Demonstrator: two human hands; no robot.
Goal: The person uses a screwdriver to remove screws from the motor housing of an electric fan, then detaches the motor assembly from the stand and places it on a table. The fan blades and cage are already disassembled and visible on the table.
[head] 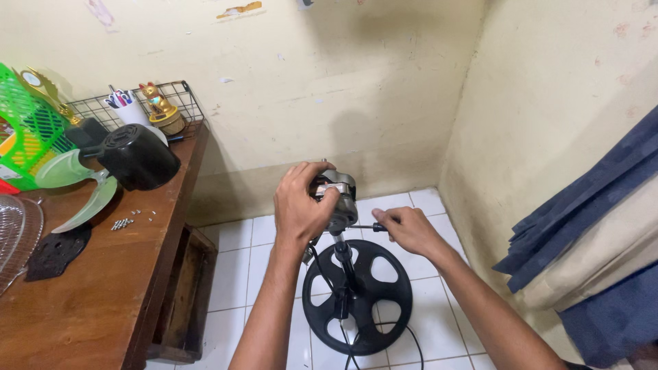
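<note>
A bare fan motor [338, 194] sits on top of a black stand pole [343, 264] that rises from a round black base [384, 291] on the white tiled floor. My left hand [300, 205] grips the motor from the left and above. My right hand [410, 229] holds a screwdriver [367, 227] by its black handle, with the thin shaft pointing left into the motor's lower side. A black cable [343, 329] runs down along the pole.
A wooden table [103, 294] stands at the left. On it lie a black motor cover [139, 156], green fan blades [82, 188], loose screws [123, 222], a wire grille [17, 236], a green basket [27, 130]. Dark blue cloth [589, 226] hangs at the right.
</note>
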